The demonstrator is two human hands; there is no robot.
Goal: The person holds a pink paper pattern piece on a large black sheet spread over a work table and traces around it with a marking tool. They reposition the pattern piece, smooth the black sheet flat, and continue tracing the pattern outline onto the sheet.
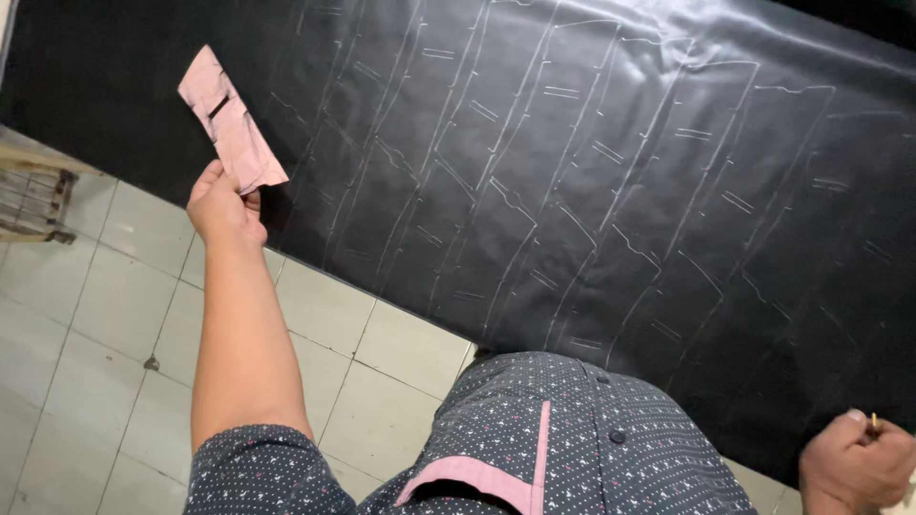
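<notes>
Nearest the camera: dark dotted shirt with pink pocket trim (534,458), worn by the person. Right hand (856,461) at the lower right corner, closed in a fist around a thin yellowish marking tool (873,421), of which only the tip shows; the hand rests at the near edge of the black sheet material (572,143).

Left arm stretched out over the pale tiled floor (95,315). Left hand (224,205) pinches the lower end of a pink, elongated card pattern piece with a slot cut in it (229,116), holding it tilted just above the sheet's left part.

The black sheet covers the worktop; rows of traced pale outlines repeat across it. Far left: a wooden slatted stool (33,202) on the floor
</notes>
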